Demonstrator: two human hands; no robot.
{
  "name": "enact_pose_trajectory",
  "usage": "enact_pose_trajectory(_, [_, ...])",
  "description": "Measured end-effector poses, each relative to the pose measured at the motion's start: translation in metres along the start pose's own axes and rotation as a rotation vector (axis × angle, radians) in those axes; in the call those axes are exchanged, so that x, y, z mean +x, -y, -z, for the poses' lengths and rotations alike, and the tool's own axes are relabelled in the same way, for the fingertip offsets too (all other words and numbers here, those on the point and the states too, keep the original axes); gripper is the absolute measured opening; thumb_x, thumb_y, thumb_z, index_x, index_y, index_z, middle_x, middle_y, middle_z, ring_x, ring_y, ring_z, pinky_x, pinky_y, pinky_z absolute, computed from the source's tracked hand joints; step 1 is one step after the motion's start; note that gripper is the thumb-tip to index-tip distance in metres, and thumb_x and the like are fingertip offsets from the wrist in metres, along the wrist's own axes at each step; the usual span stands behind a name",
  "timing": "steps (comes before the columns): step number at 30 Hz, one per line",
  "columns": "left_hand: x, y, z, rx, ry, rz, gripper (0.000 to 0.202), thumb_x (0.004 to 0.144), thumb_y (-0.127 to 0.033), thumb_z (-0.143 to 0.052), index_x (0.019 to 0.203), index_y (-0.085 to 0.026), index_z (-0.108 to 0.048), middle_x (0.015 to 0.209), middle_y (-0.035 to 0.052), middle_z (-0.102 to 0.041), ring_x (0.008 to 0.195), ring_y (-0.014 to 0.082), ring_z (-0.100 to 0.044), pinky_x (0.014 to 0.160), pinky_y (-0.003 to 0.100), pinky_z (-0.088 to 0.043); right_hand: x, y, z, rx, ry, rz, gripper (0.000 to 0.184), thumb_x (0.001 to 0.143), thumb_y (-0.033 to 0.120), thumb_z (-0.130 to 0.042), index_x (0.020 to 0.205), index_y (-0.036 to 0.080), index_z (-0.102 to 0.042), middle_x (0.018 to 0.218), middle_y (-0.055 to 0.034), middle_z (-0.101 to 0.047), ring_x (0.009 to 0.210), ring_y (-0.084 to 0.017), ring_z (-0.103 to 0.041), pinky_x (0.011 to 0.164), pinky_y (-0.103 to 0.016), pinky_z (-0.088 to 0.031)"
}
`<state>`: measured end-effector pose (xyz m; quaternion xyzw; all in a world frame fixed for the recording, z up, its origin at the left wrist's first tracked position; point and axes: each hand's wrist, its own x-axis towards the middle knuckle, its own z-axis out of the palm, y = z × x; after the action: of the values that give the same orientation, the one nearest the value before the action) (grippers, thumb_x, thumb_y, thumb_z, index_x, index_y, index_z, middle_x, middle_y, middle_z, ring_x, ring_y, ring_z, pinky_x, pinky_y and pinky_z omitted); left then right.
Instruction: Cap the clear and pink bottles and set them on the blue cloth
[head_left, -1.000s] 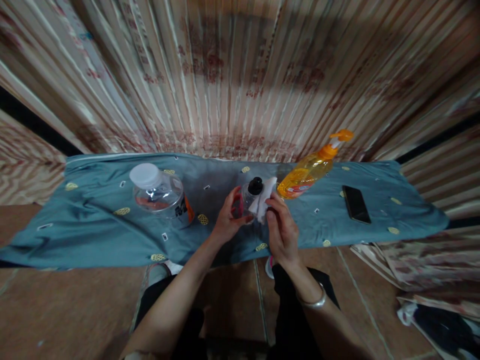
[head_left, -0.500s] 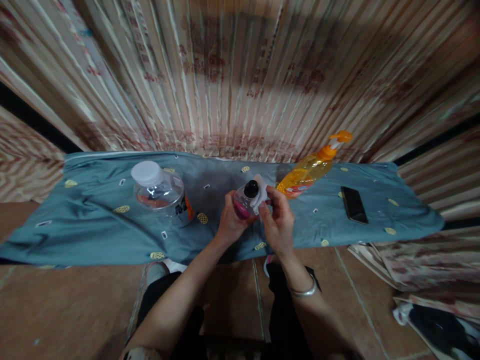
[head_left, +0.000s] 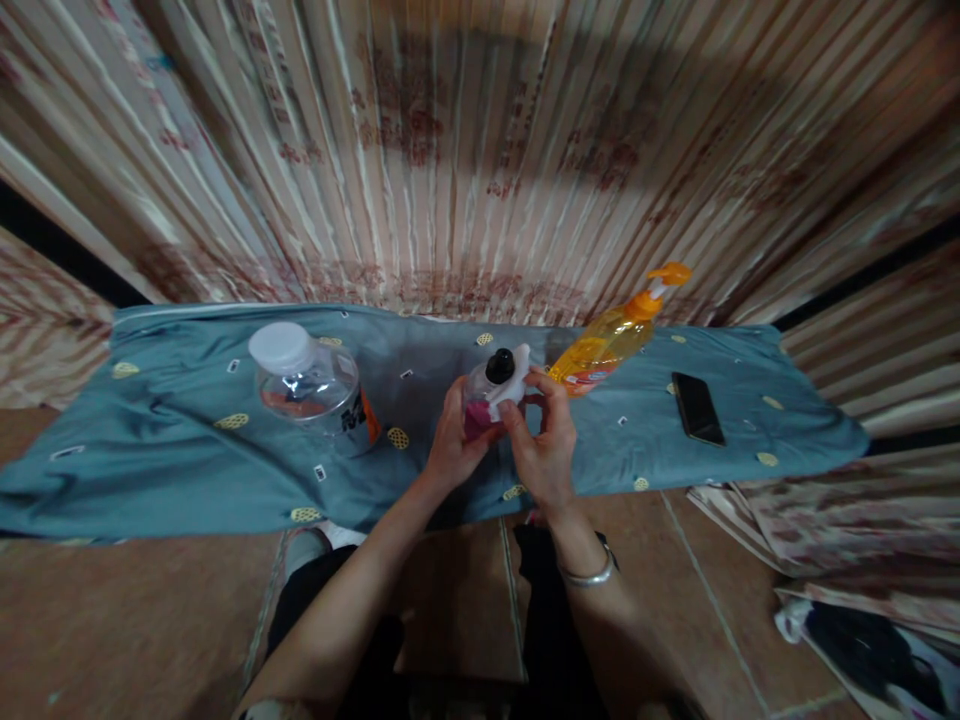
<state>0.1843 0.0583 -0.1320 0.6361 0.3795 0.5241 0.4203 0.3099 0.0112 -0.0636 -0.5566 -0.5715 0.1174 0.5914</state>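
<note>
My left hand (head_left: 456,440) is wrapped round a small clear bottle (head_left: 477,412) with a black cap (head_left: 500,366) and pink liquid inside. Pinched in the fingers of my right hand (head_left: 546,440) is a white tissue (head_left: 516,388), pressed against the bottle's right side just below the cap. Part of the bottle is hidden behind the fingers and tissue. To the right leans a pump bottle (head_left: 606,345) of yellow-orange liquid with an orange pump. A large clear jar (head_left: 311,395) with a white lid stands to the left of my hands.
A black phone (head_left: 698,408) lies on the right of the teal patterned cloth (head_left: 172,450) that covers the narrow table. Pleated curtains (head_left: 457,170) hang right behind it. Dark shoes (head_left: 862,645) are on the tiled floor at lower right.
The white tissue has shifted round the bottle's neck and side with my right fingers. My left hand keeps its hold. The whole view has slid slightly, so the objects appear further left.
</note>
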Motion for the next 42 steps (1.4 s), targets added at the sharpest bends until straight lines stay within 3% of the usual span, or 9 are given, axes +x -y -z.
enact_pose_trajectory(6, [0.000,0.000,0.005,-0.014,0.025,0.007,0.066,0.090,-0.048,-0.073,0.144,-0.022,-0.046,0.134,0.0137,-0.067,0.121,0.0294,-0.068,0.102,0.042,-0.056,0.003,-0.006,0.005,0.059,-0.030,-0.029,0.034,0.096,0.041,-0.067,0.127,0.026,-0.062,0.131,-0.0092,-0.069,0.117,-0.024,-0.067,0.097,-0.039,-0.056])
enact_pose_trajectory(11, [-0.002,-0.006,0.007,0.035,0.008,0.017,0.071,0.081,-0.049,-0.082,0.140,-0.021,-0.054,0.131,0.0139,-0.066,0.124,0.0315,-0.064,0.106,0.046,-0.052,0.006,0.001,0.004,0.095,-0.020,-0.071,0.036,0.097,0.041,-0.066,0.130,0.026,-0.062,0.124,-0.0074,-0.071,0.105,-0.021,-0.068,0.094,-0.037,-0.058])
enact_pose_trajectory(16, [-0.004,-0.014,0.010,0.064,0.004,0.026,0.064,0.077,-0.043,-0.086,0.131,-0.021,-0.060,0.121,0.0110,-0.068,0.114,0.0289,-0.067,0.101,0.043,-0.054,0.009,0.006,0.001,0.134,-0.015,-0.089,0.034,0.096,0.041,-0.067,0.126,0.025,-0.064,0.121,-0.0073,-0.072,0.110,-0.022,-0.068,0.095,-0.038,-0.057])
enact_pose_trajectory(25, [-0.003,-0.020,0.004,0.036,0.028,0.035,0.056,0.083,-0.039,-0.079,0.129,-0.021,-0.053,0.114,0.0074,-0.075,0.099,0.0234,-0.075,0.090,0.035,-0.059,0.011,-0.007,0.004,0.182,0.020,-0.149,0.030,0.092,0.040,-0.069,0.117,0.024,-0.065,0.113,-0.0053,-0.074,0.098,-0.019,-0.069,0.091,-0.035,-0.057])
enact_pose_trajectory(30, [0.001,-0.011,0.018,0.103,-0.040,0.029,0.056,0.085,-0.038,-0.075,0.132,-0.022,-0.050,0.114,0.0073,-0.075,0.095,0.0240,-0.076,0.085,0.035,-0.061,-0.005,0.001,-0.008,0.075,0.055,-0.021,0.030,0.094,0.036,-0.069,0.122,0.026,-0.062,0.137,-0.0106,-0.067,0.118,-0.024,-0.068,0.095,-0.040,-0.059])
enact_pose_trajectory(34, [0.002,-0.005,0.029,0.170,-0.073,0.018,0.064,0.083,-0.037,-0.077,0.137,-0.020,-0.046,0.113,0.0095,-0.075,0.094,0.0274,-0.076,0.082,0.038,-0.061,-0.017,0.004,-0.019,-0.010,0.096,0.125,0.037,0.096,0.036,-0.067,0.131,0.025,-0.058,0.145,-0.0148,-0.062,0.131,-0.028,-0.062,0.100,-0.047,-0.060])
enact_pose_trajectory(37, [-0.005,-0.006,0.026,0.181,-0.045,-0.003,0.066,0.087,-0.037,-0.075,0.142,-0.020,-0.043,0.117,0.0115,-0.075,0.100,0.0285,-0.077,0.085,0.039,-0.062,-0.017,0.001,-0.021,-0.023,0.099,0.131,0.043,0.098,0.039,-0.066,0.137,0.025,-0.055,0.148,-0.0155,-0.060,0.136,-0.028,-0.060,0.105,-0.049,-0.058])
enact_pose_trajectory(42, [-0.021,-0.014,0.016,0.148,0.021,-0.049,0.063,0.094,-0.034,-0.067,0.149,-0.021,-0.040,0.148,0.0182,-0.061,0.134,0.0310,-0.065,0.112,0.050,-0.054,-0.007,-0.008,-0.012,0.012,0.073,0.056,0.052,0.095,0.044,-0.070,0.141,0.026,-0.053,0.148,-0.0132,-0.061,0.134,-0.027,-0.062,0.105,-0.045,-0.058])
